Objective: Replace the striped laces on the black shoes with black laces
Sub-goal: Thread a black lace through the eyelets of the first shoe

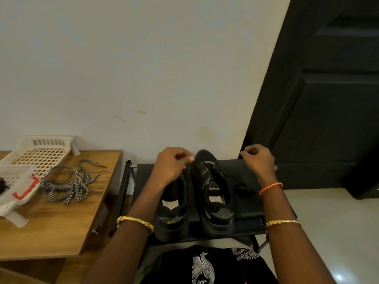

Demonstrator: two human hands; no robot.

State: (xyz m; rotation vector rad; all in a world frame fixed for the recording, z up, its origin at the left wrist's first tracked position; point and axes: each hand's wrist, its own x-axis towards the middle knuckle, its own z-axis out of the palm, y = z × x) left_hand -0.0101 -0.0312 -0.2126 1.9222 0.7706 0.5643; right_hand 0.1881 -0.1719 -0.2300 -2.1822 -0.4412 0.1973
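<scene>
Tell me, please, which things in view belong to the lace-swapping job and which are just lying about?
Part of the job:
- black shoes on the black rack
- striped laces, already off, on the wooden table
- black lace on the rack
- left hand and right hand, both raised above the shoes with fingers curled

Just lying about:
- white plastic basket
- dark door

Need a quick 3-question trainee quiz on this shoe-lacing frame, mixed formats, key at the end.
1. True or false: the striped laces are still threaded in the black shoes.
2. The white basket sits on: A) the black rack, B) the wooden table, C) the floor.
3. Fill in: both shoes stand side by side on the black ____.

Key
1. False: they lie loose on the wooden table.
2. B.
3. rack. The left hand and right hand are both raised above it, fingers curled.
</scene>
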